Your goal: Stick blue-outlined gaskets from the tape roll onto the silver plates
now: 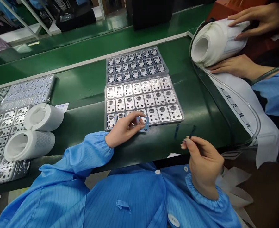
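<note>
My left hand (126, 128) pinches a small bluish-silver plate (144, 124) by its edge, over the front row of a clear tray of silver plates (149, 99). Behind that tray, touching it, lies a second tray (135, 64) whose plates have dark edges. To the right, my right hand (202, 158) is raised at the table's front edge. Its thumb and finger pinch a small dark strip (193, 130), which points upward. Another dark strip or its reflection (176, 130) shows on the green surface between the hand and the tray.
On the left are two white rolls (44, 116) (30, 145) and more trays of plates (27, 90). At the right, another person's hands (241, 67) hold a large white roll (221, 42) above a printed white sheet (234, 104). A clear hose (258, 122) curves beside it.
</note>
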A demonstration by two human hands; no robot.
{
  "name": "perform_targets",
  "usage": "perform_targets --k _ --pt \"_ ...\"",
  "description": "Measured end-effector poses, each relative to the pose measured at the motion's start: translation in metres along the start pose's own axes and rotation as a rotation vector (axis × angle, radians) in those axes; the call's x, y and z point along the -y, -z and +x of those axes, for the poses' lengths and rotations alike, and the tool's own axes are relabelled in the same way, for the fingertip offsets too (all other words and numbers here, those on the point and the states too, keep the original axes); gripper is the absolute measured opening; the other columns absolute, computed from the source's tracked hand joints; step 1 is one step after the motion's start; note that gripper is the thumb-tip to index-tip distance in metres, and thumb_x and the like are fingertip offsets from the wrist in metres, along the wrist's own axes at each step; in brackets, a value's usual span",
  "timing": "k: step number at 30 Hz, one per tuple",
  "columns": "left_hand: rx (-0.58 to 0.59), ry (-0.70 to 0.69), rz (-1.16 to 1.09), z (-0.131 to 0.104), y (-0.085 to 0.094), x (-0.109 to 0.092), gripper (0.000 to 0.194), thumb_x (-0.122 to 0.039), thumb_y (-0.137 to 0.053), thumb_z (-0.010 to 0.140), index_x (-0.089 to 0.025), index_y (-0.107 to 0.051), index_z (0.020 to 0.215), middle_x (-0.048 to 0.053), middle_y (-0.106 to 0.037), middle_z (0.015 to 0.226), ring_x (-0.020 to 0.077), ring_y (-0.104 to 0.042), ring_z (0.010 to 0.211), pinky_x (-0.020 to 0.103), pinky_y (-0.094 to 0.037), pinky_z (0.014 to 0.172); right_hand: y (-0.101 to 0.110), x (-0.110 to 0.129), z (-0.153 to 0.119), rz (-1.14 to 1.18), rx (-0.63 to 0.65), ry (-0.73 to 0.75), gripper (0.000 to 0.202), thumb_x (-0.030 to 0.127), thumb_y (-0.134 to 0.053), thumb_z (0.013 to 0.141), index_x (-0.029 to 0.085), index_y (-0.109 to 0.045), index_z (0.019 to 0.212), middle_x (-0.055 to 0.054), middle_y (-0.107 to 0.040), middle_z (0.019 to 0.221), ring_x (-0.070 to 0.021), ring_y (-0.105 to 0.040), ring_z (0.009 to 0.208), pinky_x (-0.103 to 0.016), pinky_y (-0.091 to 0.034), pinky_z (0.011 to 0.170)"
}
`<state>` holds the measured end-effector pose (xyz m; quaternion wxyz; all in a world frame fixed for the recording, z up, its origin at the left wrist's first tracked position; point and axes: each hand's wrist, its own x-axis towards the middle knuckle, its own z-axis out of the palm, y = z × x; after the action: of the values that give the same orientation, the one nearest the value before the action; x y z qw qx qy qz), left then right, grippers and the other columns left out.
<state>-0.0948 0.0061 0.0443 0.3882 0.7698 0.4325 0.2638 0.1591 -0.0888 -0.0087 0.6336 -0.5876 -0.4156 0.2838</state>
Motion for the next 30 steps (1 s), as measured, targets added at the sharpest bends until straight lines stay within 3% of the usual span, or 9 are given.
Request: perform_targets --k 5,7,10,16,30 --pt "0.243 0.326 -0.548 0.011 -0.043 -0.017 0.050 -0.038 -0.058 0.096 -0.016 -0.039 0.137 -0.004 -0.061 0.067 0.0128 -0.069 0.062 0.017 -0.044 0.049 -0.015 -0.008 -0.002 0.079 0.074 -0.107 0.019 0.037 -0.080 0.080 0.021 -0.075 0.088 0.001 -0.071 0.069 -0.0119 -0.064 0.056 -0.026 -0.057 0.057" --pt "0.256 0.377 -0.655 0.016 -0.056 -0.014 0.050 -0.037 -0.056 0.097 -0.015 -0.038 0.137 -0.002 -0.066 0.071 0.0117 -0.068 0.059 0.017 -0.047 0.050 -0.016 -0.010 -0.004 0.062 0.076 -0.115 0.019 0.037 -0.080 0.080 0.021 -0.075 0.088 0.001 -0.071 0.070 -0.0112 -0.063 0.056 -0.025 -0.056 0.056" --pt "0.223 0.387 -0.759 0.019 -0.068 -0.007 0.047 -0.034 -0.053 0.099 -0.014 -0.037 0.139 0.004 -0.071 0.079 0.0143 -0.072 0.071 0.020 -0.054 0.058 -0.015 -0.010 -0.007 0.014 0.070 -0.113 0.017 0.035 -0.080 0.081 0.021 -0.076 0.089 0.000 -0.071 0.072 -0.0107 -0.063 0.056 -0.025 -0.055 0.056" --pt "0.216 0.360 -0.828 0.018 -0.077 -0.001 0.046 -0.033 -0.054 0.099 -0.014 -0.038 0.138 0.005 -0.072 0.082 0.0165 -0.075 0.078 0.020 -0.054 0.057 -0.015 -0.010 -0.013 -0.112 0.107 -0.057 0.012 0.032 -0.077 0.084 0.021 -0.076 0.090 0.000 -0.072 0.076 -0.0111 -0.064 0.060 -0.025 -0.056 0.057" --pt "0.205 0.400 -0.925 0.018 -0.079 -0.004 0.037 -0.031 -0.058 0.098 -0.017 -0.043 0.129 0.004 -0.072 0.084 0.0161 -0.076 0.080 0.019 -0.056 0.061 -0.019 -0.008 -0.014 -0.266 0.139 0.036 0.012 0.034 -0.072 0.088 0.022 -0.074 0.092 -0.001 -0.071 0.081 -0.0118 -0.063 0.061 -0.027 -0.055 0.057"
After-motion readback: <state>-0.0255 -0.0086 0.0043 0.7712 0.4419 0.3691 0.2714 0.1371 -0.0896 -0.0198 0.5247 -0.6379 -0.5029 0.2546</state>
